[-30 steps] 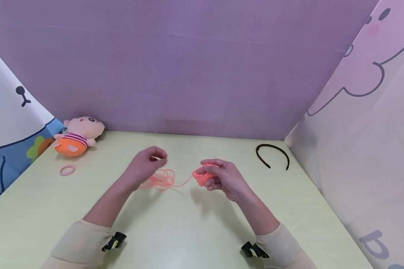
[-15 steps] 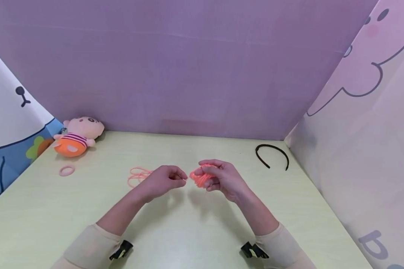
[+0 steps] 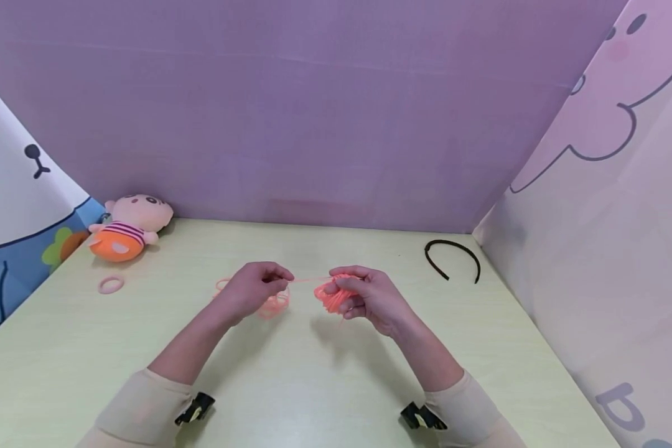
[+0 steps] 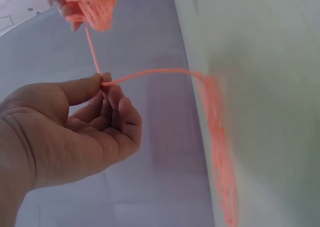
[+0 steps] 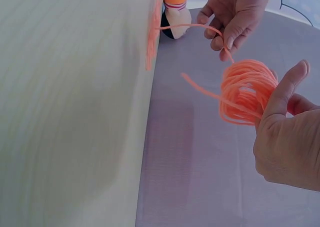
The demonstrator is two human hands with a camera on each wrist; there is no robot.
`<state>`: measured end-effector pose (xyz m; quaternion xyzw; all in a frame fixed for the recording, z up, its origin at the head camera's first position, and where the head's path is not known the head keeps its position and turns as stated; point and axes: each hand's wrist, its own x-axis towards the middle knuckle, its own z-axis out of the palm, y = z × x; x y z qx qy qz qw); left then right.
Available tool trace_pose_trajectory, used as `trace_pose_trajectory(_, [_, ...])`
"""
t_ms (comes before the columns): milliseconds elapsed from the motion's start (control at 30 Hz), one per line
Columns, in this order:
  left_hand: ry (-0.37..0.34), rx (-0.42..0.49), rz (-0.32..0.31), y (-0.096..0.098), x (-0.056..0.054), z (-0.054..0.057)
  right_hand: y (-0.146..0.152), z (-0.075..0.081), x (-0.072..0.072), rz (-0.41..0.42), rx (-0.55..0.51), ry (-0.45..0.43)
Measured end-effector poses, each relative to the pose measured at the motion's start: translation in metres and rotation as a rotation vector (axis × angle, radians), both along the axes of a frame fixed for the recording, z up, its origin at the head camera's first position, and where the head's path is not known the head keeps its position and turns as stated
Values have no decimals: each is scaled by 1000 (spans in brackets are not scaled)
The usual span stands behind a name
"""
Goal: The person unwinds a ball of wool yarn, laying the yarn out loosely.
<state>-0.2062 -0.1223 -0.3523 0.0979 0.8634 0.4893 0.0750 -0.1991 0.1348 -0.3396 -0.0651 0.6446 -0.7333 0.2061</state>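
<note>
My right hand (image 3: 372, 298) holds a wound bundle of coral yarn (image 5: 245, 89) above the table, and a short loose end sticks out of it in the right wrist view. Between thumb and forefinger, my left hand (image 3: 252, 289) pinches the yarn strand (image 4: 92, 49), which runs taut across to the bundle. From those fingertips the strand also drops to a loose pile of yarn (image 4: 217, 132) lying on the table. In the head view the left hand partly covers this pile.
A plush doll (image 3: 131, 227) in orange sits at the back left of the table (image 3: 313, 386), with a pink ring (image 3: 111, 284) in front of it. A black headband (image 3: 453, 249) lies at the back right. Purple cloth (image 3: 313, 124) hangs behind.
My left hand moved right to the bundle, then back left and slightly up, drawing the strand straight between the hands. My right hand has stayed nearly still with the bundle.
</note>
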Motion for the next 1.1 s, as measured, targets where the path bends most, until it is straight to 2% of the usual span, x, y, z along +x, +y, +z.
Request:
trace_pose_trajectory(133, [16,-87,-14,-7,-1,3,0,-1,-1,11,1,7])
trace_pose_trajectory(233, [28,-103,-15,-9,-1,6,0,-2,-1,14,6,8])
trace_pose_trajectory(500, [101,-6,82,-12,0,13,-1,-2,-2,-10,15,-2])
trace_pose_trajectory(667, [117,64,122,-14,1,17,-1,-2,-3,-39,18,-2])
trace_pose_trajectory(867, [139,82,166,-18,-1,19,0,-1,-4,-82,9,-12])
trace_pose_trajectory(1100, [132,116,269,-25,-1,25,0,-1,-3,-101,-3,-16])
